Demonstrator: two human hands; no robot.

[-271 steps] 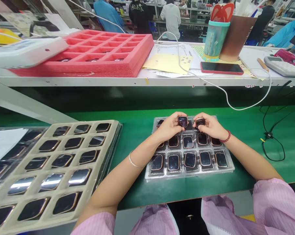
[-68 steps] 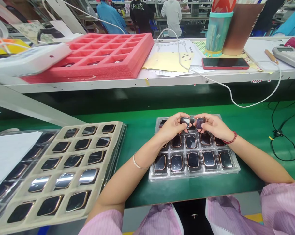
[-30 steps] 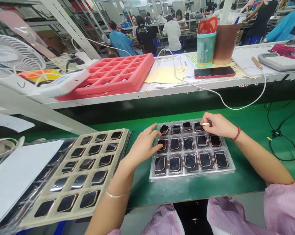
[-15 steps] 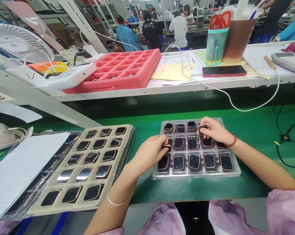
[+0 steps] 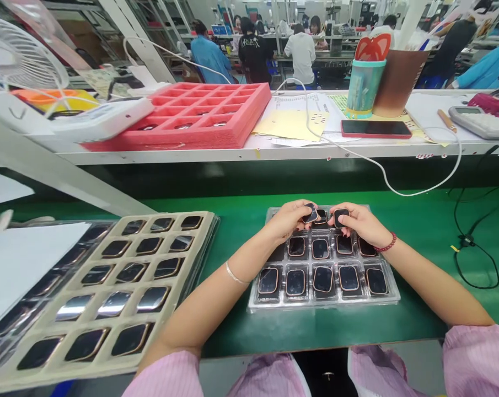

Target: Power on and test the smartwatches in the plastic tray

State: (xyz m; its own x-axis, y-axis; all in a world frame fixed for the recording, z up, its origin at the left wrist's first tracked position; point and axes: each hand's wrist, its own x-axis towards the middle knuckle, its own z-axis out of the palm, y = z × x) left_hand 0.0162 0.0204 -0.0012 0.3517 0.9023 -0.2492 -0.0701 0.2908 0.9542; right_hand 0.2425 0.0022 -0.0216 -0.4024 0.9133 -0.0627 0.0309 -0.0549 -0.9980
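Note:
My left hand (image 5: 288, 219) pinches a smartwatch body (image 5: 311, 213) with black glass and a rose-gold rim, above the back row of a clear plastic tray (image 5: 323, 303). Close beside it, my right hand (image 5: 363, 223) grips another smartwatch body (image 5: 341, 218) between thumb and fingers. The tray holds rows of similar watch bodies, such as a front-row one (image 5: 295, 282). Both hands cover parts of the back row. At the left lies a cream tray (image 5: 202, 236) with more watch bodies in its pockets.
White paper (image 5: 30, 264) lies over other trays at far left. On the shelf (image 5: 216, 156) above the bench stand a red foam tray (image 5: 249, 124), a phone (image 5: 376, 129) and a teal cup (image 5: 365, 88). A white cable (image 5: 384, 171) hangs down; black cables (image 5: 466, 241) lie right.
My left hand has moved from the tray's left column back and right, lifting a watch body beside my right hand. My right hand still holds its own. The view has shifted slightly.

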